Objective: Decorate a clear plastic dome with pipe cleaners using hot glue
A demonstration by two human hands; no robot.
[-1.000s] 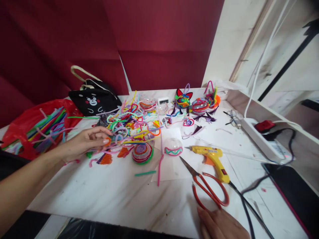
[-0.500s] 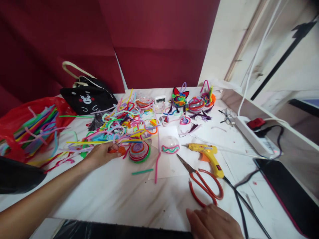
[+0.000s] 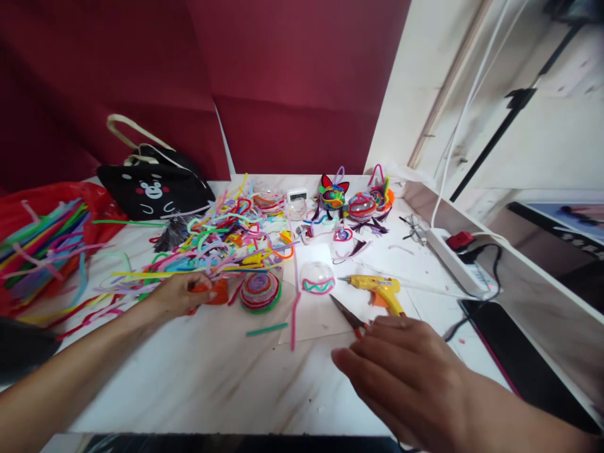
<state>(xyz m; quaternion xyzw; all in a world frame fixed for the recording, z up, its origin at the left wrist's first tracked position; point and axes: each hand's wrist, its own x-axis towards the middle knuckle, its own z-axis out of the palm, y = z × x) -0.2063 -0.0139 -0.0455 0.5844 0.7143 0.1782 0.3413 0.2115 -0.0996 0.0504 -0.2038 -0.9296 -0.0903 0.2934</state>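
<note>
My left hand (image 3: 184, 292) is closed on a soft-looking orange piece (image 3: 218, 293) at the edge of a pile of pipe cleaners (image 3: 226, 236). Just right of it sits a dome coiled with pink, orange and green pipe cleaner (image 3: 258, 290). My right hand (image 3: 401, 365) hovers, fingers loosely extended, over the scissors (image 3: 346, 313) and hides their handles. Beyond it lies a yellow glue gun (image 3: 377, 286). A clear dome with pink and teal trim (image 3: 318, 278) rests on white paper (image 3: 314, 321), beside a pink pipe cleaner (image 3: 295, 321) and a short green one (image 3: 267, 329).
At the left are a red bag of pipe cleaners (image 3: 101, 207) and a black bag (image 3: 155, 189). Decorated balls (image 3: 333, 196) and a small clock (image 3: 297, 195) stand at the back. Glasses (image 3: 415, 229), a power strip (image 3: 455, 258) and a phone (image 3: 523, 358) lie right.
My right hand has moved forward from the near edge, over the scissors' handles. My left hand has shifted slightly left with the orange piece. The view has turned slightly right.
</note>
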